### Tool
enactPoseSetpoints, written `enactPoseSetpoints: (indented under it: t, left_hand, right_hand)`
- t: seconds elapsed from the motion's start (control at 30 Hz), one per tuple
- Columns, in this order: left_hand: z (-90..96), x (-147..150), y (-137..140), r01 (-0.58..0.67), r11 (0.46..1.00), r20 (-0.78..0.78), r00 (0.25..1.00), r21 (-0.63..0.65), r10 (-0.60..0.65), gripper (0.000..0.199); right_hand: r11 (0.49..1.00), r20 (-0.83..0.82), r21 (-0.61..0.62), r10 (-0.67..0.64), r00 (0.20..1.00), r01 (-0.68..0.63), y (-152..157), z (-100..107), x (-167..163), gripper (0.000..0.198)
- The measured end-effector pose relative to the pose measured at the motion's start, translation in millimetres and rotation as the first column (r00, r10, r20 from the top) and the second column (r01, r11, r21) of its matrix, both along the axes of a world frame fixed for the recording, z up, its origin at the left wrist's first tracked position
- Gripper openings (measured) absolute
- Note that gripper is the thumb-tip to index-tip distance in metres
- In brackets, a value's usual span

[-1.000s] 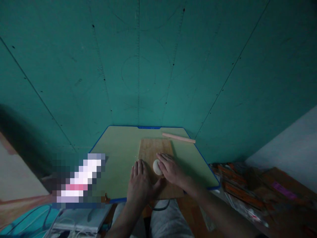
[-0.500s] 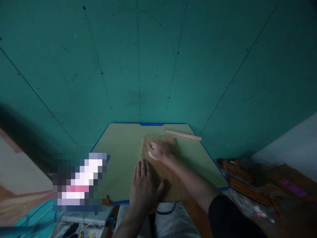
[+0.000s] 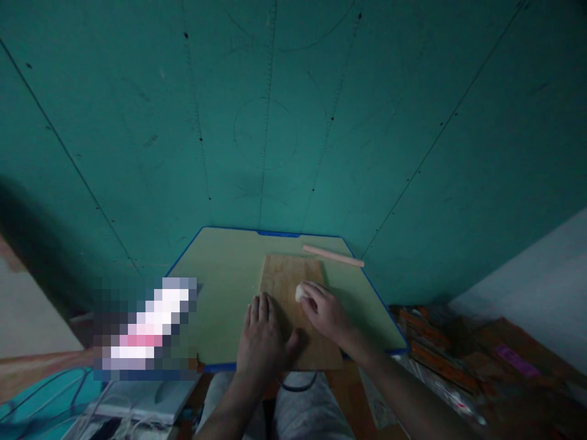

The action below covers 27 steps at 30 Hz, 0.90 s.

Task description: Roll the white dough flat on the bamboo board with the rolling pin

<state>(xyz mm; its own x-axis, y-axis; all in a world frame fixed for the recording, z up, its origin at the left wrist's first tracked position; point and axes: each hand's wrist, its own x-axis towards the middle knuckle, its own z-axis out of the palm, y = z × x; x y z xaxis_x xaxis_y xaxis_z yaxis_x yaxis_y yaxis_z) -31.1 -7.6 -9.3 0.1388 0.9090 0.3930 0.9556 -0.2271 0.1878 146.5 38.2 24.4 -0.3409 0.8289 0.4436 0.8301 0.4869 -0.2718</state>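
A wooden cutting board (image 3: 288, 269) lies on a pale, blue-edged table top. My left hand (image 3: 263, 333) rests flat along the board's left edge, fingers stretched forward and thumb spread out over the wood. Near the board's right edge, my right hand (image 3: 323, 308) has its fingers curled round a small white lump that looks like dough (image 3: 300, 293). Part of the lump shows at the fingertips; my fingers cover the rest. A pale wooden rolling pin (image 3: 334, 256) lies behind the board to the right, touched by neither hand.
A green wall (image 3: 275, 153) with pencil marks rises behind the table top (image 3: 220, 275). A blurred-out pixelated patch (image 3: 147, 330) covers something at the left. Cardboard boxes (image 3: 518, 354) stand at the lower right, and cables (image 3: 50, 391) lie at the lower left.
My right hand has moved right and toward me across the board, and the white lump has moved with it. My left hand stays at the board's left edge. The view has shifted slightly.
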Motion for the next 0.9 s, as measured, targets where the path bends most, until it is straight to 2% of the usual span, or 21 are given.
enactPoseSetpoints:
  t: [0.07,0.13,0.2,0.3,0.43,0.6,0.73,0.9]
  left_hand:
    - [0.8,0.0,-0.4,0.014,1.000,-0.013,1.000,0.004,-0.013,0.085]
    - [1.5,-0.2,-1.1,0.020,1.000,-0.023,1.000,0.003,-0.020,0.083]
    - [1.8,-0.6,-1.9,0.027,1.000,-0.030,0.999,0.001,-0.027,0.082]
    - [1.3,-1.8,-3.1,0.041,0.999,-0.043,0.998,-0.009,-0.041,0.085]
    - [-1.5,-3.6,-3.9,0.030,0.999,-0.047,0.998,-0.041,-0.032,0.086]
    - [-2.3,-4.2,-3.9,0.015,0.998,-0.034,0.999,-0.056,-0.017,0.080]
    - [4.0,-2.8,-3.8,0.019,0.997,-0.027,0.999,-0.072,-0.021,0.079]
    - [6.4,-0.6,-2.8,0.005,0.997,0.000,1.000,-0.071,-0.005,0.079]
  right_hand:
    - [0.999,0.030,0.028,-0.047,0.998,0.047,-10.5,0.9,-9.2,0.021]
    - [0.991,0.140,0.022,-0.132,0.981,0.131,-8.3,5.2,-27.7,0.021]
    - [0.982,0.235,0.000,-0.185,0.954,0.191,5.2,10.9,-49.1,0.023]
    - [0.966,0.272,-0.094,-0.208,0.940,0.240,37.6,17.2,-69.6,0.020]
    - [0.943,0.221,-0.185,-0.235,0.946,0.277,83.2,16.6,-58.4,0.030]
    - [0.916,0.117,-0.168,-0.348,0.930,0.364,111.2,10.0,-22.8,0.042]
    - [0.953,0.031,-0.123,-0.276,0.961,0.277,96.2,2.8,-2.2,0.035]
    - [0.985,-0.056,-0.077,-0.156,0.986,0.151,35.6,-13.0,16.0,0.042]
